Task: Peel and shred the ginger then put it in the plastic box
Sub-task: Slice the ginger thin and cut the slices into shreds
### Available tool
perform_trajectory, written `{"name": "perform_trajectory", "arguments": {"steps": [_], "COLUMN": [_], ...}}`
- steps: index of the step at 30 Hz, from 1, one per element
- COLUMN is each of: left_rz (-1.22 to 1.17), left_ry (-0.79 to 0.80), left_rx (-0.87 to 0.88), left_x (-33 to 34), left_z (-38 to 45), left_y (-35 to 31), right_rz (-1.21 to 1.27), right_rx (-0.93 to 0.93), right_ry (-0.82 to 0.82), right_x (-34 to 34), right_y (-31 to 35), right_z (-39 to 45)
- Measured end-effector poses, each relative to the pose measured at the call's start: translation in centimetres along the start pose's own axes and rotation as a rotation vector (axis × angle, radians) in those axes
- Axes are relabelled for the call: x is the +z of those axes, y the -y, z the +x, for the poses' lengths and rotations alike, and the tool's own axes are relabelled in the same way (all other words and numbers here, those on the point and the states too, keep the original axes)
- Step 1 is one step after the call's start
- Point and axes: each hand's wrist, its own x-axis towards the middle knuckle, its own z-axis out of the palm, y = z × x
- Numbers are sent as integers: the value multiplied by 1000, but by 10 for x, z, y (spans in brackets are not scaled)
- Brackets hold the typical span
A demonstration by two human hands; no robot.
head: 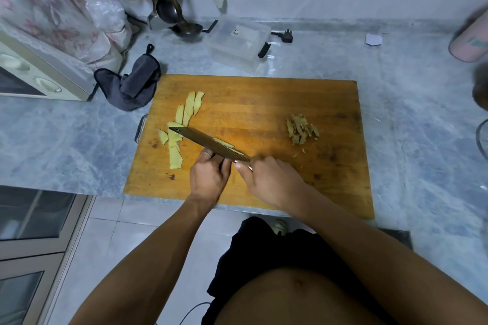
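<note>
Several pale yellow ginger slices [186, 108] lie in a line on the left part of the wooden cutting board [264, 103]. A pile of brown ginger peel [301, 128] sits on the board's right side. My right hand [272, 179] grips the handle of a cleaver [208, 144], whose blade runs up-left over the slices with a slice stuck to it. My left hand [210, 174] sits beside the blade with its fingers curled against the blade's side; what is under them is hidden. The clear plastic box [237, 42] stands behind the board.
A grey cloth [134, 82] lies at the board's back left corner beside a cream oven [39, 74]. Ladles [182, 25] hang and rest at the wall. A black plug [286, 37] lies by the box. A pink bottle [470, 39] stands far right.
</note>
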Motion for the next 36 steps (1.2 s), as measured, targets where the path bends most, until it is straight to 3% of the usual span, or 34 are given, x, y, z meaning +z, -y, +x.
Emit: {"name": "perform_trajectory", "arguments": {"steps": [10,36], "left_rz": [-7,23], "left_ry": [96,82], "left_rx": [69,39], "left_x": [2,-4], "left_z": [-16,-18], "left_y": [3,2], "right_rz": [18,-11], "right_rx": [6,-15], "right_ry": [-5,-30], "right_x": [-8,3], "right_y": [-9,1], "right_z": [-15,-7]}}
